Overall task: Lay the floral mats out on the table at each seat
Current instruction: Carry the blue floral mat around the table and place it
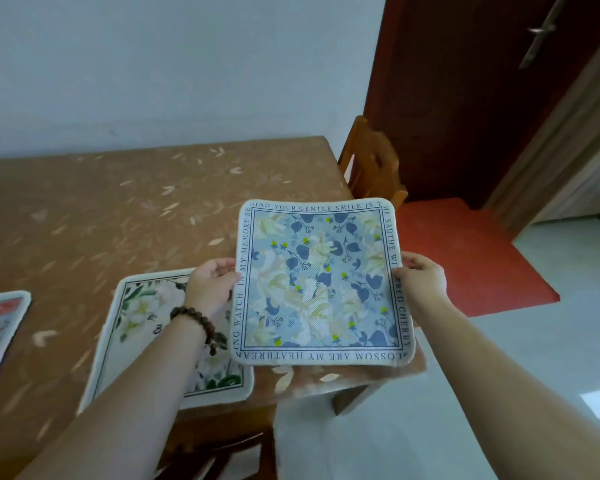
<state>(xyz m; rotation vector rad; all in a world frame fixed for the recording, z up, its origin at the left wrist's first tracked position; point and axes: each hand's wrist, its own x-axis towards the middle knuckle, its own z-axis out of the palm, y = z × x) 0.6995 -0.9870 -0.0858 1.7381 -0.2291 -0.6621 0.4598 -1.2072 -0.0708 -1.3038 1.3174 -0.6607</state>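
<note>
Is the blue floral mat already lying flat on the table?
No: the blue floral mat is held up above the table corner, gripped at its side edges by the left hand and right hand.

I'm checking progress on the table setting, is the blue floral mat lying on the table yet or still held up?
Held up. The left hand and right hand grip the blue floral mat by opposite edges, spread flat.

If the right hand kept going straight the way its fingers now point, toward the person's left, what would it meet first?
The right hand already grips the right edge of the blue floral mat, so it would push into that mat first. Beyond it, roughly in line, is the left hand on the opposite edge; depth is hard to judge.
</note>
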